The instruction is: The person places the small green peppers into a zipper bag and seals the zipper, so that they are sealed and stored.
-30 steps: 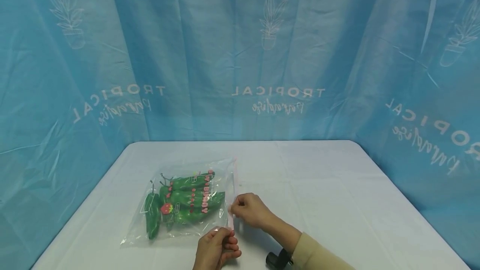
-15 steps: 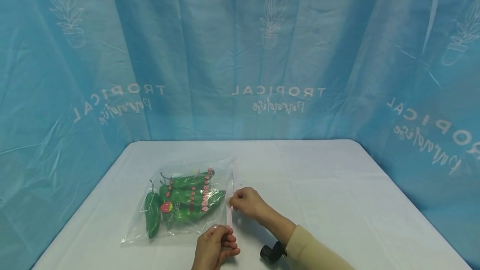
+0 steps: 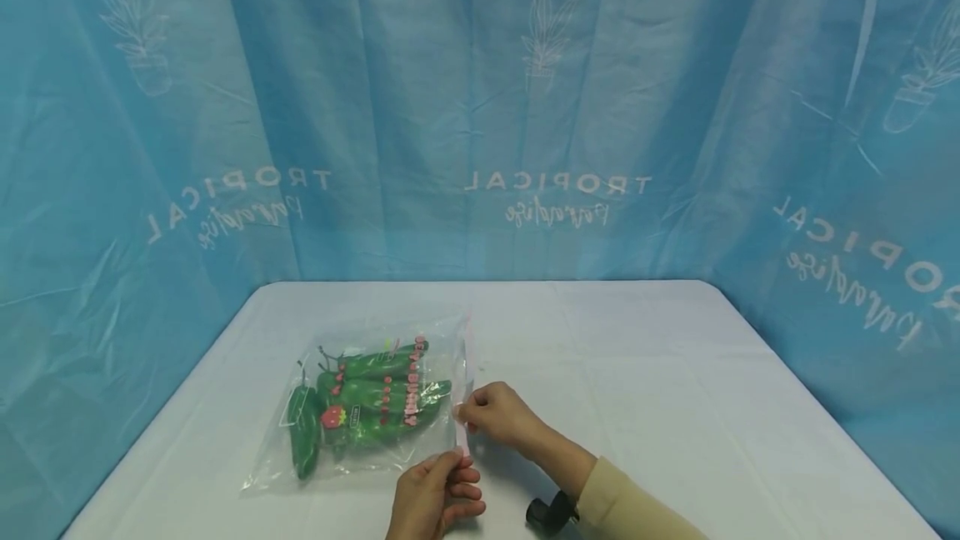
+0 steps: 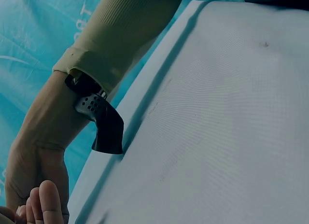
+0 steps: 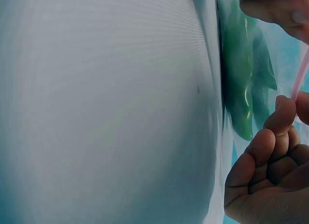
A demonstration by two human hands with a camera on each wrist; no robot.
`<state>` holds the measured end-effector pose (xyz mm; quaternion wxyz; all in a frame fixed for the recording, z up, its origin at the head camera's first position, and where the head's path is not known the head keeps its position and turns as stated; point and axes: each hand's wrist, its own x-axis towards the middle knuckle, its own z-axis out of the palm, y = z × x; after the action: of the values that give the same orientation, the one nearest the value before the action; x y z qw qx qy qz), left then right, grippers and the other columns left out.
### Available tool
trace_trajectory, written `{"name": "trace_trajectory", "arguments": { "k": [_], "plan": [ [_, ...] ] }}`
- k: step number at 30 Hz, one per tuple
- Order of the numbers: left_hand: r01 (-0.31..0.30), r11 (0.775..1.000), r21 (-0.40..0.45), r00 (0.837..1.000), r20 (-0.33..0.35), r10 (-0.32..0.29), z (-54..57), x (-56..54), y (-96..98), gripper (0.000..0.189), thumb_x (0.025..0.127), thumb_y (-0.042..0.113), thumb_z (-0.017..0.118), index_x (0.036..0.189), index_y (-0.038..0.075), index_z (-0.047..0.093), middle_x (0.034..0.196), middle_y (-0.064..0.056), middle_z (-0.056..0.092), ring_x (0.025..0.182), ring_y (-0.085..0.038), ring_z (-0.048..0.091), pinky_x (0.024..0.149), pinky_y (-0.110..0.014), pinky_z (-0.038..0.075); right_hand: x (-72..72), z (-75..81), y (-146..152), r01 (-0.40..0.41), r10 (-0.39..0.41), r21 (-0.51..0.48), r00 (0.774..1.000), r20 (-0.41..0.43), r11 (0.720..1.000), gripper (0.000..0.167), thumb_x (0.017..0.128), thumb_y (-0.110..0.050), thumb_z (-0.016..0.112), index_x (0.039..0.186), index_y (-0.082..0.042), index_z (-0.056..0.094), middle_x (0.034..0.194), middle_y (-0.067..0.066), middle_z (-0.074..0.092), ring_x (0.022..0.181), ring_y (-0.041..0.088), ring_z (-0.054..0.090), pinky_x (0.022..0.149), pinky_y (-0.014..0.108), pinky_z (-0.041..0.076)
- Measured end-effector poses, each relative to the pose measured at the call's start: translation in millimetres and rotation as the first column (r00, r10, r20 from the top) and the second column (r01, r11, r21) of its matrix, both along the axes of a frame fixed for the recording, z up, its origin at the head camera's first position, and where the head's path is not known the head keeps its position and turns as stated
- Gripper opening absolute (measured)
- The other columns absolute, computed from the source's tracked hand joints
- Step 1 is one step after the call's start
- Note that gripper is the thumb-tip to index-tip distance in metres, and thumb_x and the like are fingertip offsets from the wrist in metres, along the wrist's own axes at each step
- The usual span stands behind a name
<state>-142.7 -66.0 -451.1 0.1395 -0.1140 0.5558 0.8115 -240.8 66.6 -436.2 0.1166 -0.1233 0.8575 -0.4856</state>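
A clear zip bag (image 3: 281,461) with red and pink print lies flat on the left half of the table. Inside it are several green peppers (image 3: 305,432), one of them set apart at the bag's left end. A pink zip strip (image 3: 461,440) edges the right side. My left hand (image 3: 435,494) pinches the strip's near end between thumb and index finger, the other fingers loosely bent. Just beyond it, my right hand (image 3: 501,417) pinches the same edge higher up. In the right wrist view, the pink strip (image 5: 300,77) runs between the two hands.
The table (image 3: 637,382) has a white cover and rounded far corners. Blue printed curtains (image 3: 555,107) hang behind it and at both sides. A black wrist camera (image 3: 551,515) sits at the right sleeve's cuff.
My right hand slides slightly away along the bag's edge, then comes back a little toward the left hand. The left hand and the peppers stay almost where they were.
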Motion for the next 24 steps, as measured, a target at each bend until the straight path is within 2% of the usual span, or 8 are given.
{"name": "trace_trajectory", "arguments": {
  "k": [6,11,18,24],
  "plan": [
    [0.021,1.000,0.016,1.000,-0.010,-0.021,-1.3,-1.6,-0.1,0.031,0.092,0.028,0.060,0.098,-0.002,0.066,0.070,0.003,0.066,0.062,-0.008,0.065,0.064,-0.030,0.058,0.1,-1.3,0.2,-0.001,0.001,-0.012,1.000,0.001,1.000,0.028,0.082,-0.028,0.064,0.061,-0.009,0.061,0.052,-0.006,0.048,0.049,0.010,0.034,0.043,0.025,0.026],
    [-0.003,1.000,0.009,0.999,-0.039,0.003,3.3,-2.3,-0.1,0.030,0.092,0.026,0.060,0.096,-0.003,0.066,0.069,0.003,0.066,0.062,-0.006,0.064,0.064,-0.029,0.058,-3.8,0.4,-1.4,0.007,-0.007,-0.027,1.000,-0.018,1.000,0.030,0.083,-0.027,0.064,0.062,-0.005,0.062,0.049,-0.005,0.044,0.047,0.010,0.033,0.041,0.024,0.025],
    [-0.012,1.000,0.018,0.999,-0.043,0.013,5.8,0.0,-0.2,0.029,0.094,0.023,0.057,0.097,-0.005,0.066,0.068,0.002,0.066,0.063,-0.007,0.064,0.063,-0.030,0.058,-17.2,3.7,-3.8,0.031,-0.031,-0.023,0.999,-0.017,0.999,0.028,0.084,-0.025,0.064,0.067,-0.003,0.063,0.061,0.003,0.058,0.055,0.012,0.041,0.048,0.026,0.031],
    [-0.024,0.999,0.020,0.999,-0.029,0.025,7.7,1.4,0.1,0.032,0.093,0.023,0.058,0.098,-0.007,0.065,0.068,0.003,0.066,0.061,-0.006,0.064,0.062,-0.029,0.058,-33.6,3.4,-5.3,0.062,-0.062,-0.013,0.998,0.009,0.998,0.027,0.085,-0.026,0.064,0.067,-0.005,0.064,0.063,0.002,0.058,0.056,0.012,0.041,0.047,0.025,0.032]
  ]
}}
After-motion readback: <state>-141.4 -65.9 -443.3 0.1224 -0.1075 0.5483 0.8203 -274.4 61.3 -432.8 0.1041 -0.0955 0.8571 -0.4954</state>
